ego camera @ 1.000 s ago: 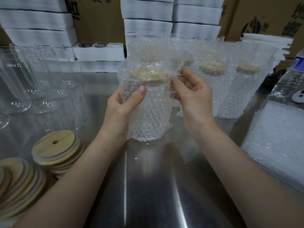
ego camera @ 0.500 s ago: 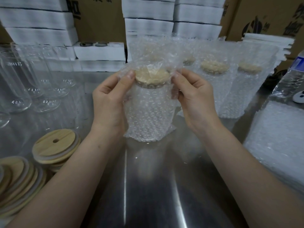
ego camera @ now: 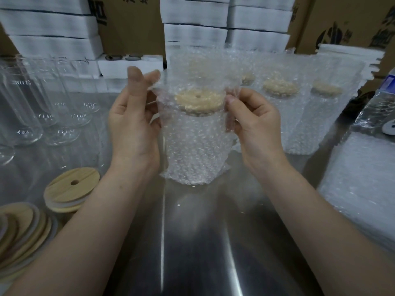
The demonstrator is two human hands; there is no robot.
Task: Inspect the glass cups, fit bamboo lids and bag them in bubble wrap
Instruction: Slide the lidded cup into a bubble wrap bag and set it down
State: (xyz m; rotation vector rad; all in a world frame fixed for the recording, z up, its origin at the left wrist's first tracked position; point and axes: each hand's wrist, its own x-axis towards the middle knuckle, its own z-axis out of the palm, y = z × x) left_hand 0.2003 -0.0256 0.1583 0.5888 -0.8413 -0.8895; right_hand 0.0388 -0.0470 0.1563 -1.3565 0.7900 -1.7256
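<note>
A glass cup with a bamboo lid (ego camera: 198, 102) stands inside a bubble wrap bag (ego camera: 193, 146) on the steel table (ego camera: 192, 242). My left hand (ego camera: 132, 118) pinches the bag's upper left edge between thumb and fingers. My right hand (ego camera: 254, 122) pinches the upper right edge beside the lid. The bag's open top rises above the lid. Several bagged, lidded cups (ego camera: 284, 107) stand behind on the right. Bare glass cups (ego camera: 42, 99) stand at the left. Loose bamboo lids (ego camera: 71, 189) are stacked at the lower left.
A stack of flat bubble wrap bags (ego camera: 361, 184) lies at the right edge. A plastic water bottle (ego camera: 376, 107) stands behind it. White foam trays (ego camera: 194, 24) and cardboard boxes (ego camera: 346, 22) line the back.
Both hands have slid up the bag to its top edges. The bag's mouth, folded over the lid before, now stands open and upright above it.
</note>
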